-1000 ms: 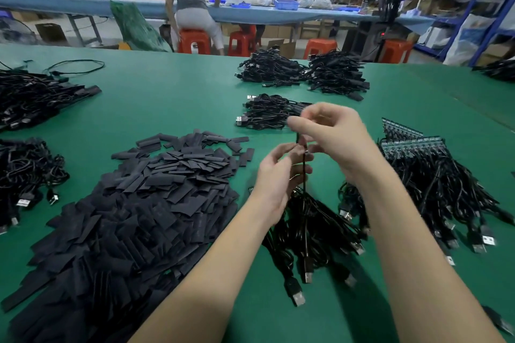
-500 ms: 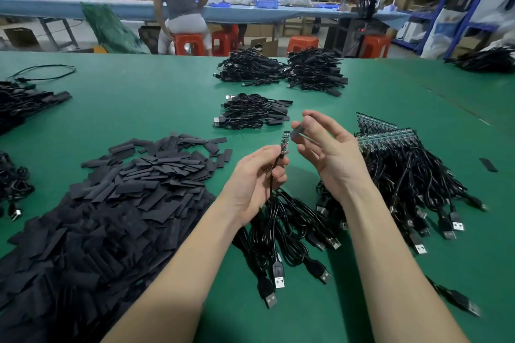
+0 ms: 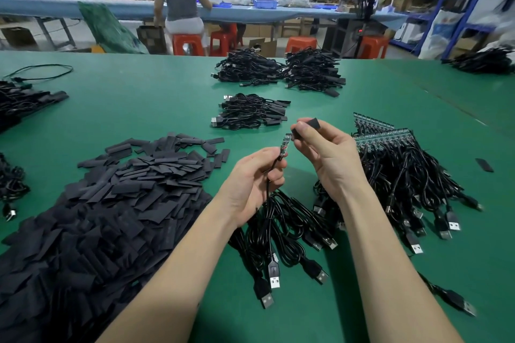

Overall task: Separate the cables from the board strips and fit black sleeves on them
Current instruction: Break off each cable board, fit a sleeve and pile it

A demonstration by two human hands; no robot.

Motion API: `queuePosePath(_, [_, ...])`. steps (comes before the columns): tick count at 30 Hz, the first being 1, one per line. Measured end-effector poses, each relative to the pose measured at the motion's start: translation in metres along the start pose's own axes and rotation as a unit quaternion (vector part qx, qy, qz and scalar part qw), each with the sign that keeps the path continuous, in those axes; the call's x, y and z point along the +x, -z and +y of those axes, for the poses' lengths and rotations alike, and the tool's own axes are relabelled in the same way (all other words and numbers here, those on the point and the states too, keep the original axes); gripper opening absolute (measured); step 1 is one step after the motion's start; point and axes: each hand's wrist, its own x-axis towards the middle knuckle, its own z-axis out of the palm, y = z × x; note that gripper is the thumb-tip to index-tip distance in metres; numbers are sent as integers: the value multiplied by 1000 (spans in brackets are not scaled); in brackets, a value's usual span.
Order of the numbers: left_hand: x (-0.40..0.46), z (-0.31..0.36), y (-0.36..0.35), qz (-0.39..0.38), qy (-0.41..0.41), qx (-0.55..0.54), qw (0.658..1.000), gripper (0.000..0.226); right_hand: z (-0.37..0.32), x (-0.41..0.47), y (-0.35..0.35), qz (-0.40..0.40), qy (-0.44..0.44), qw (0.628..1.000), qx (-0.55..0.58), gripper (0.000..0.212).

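Observation:
My left hand pinches a black USB cable just below its small green board end, which points up. My right hand pinches a short black sleeve a little to the right of and above that board tip, apart from it. The cable's USB plug hangs down over a loose bundle of cables under my hands. Board strips with cables attached lie to the right. A big heap of black sleeves covers the left.
A small pile of sleeved cables lies ahead, with two bigger piles behind it. More cable piles sit at the far left and far right. A stray sleeve lies at the right. Two people sit at a blue table beyond.
The hands have come apart: the right hand lifted the sleeve off to the right, and the left hand now holds the board end upright and bare. The view tilted up slightly.

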Motion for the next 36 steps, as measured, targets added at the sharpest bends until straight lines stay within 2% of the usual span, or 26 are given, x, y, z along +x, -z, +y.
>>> queuePosePath(4, [0,0,1,1,3,-2,1000,16,-3,2,5,13,-10,999,-40,8])
queuePosePath(10, [-1,1,-1,1,1,19,1000,21,-10,5,3,3,-39,990,-139,8])
queuePosePath(13, [-2,1,-2,-4,0,19,1000,29,-9,6,-1,-13,-56,993,-107,8])
queuePosePath(18, [-1,1,-3,-7,0,1,1000,21,-10,3,3,-44,-78,995,-39,19])
queuePosePath(25, [-2,1,0,-20,3,-2,1000,25,-7,1,5,-15,-57,998,0,31])
queuePosePath(32, [-3,1,0,-17,5,-2,1000,22,-8,1,5,-18,-47,999,12,23])
queuePosePath(36, [-2,1,-1,-12,7,5,1000,11,-9,0,6,-30,-50,998,0,20])
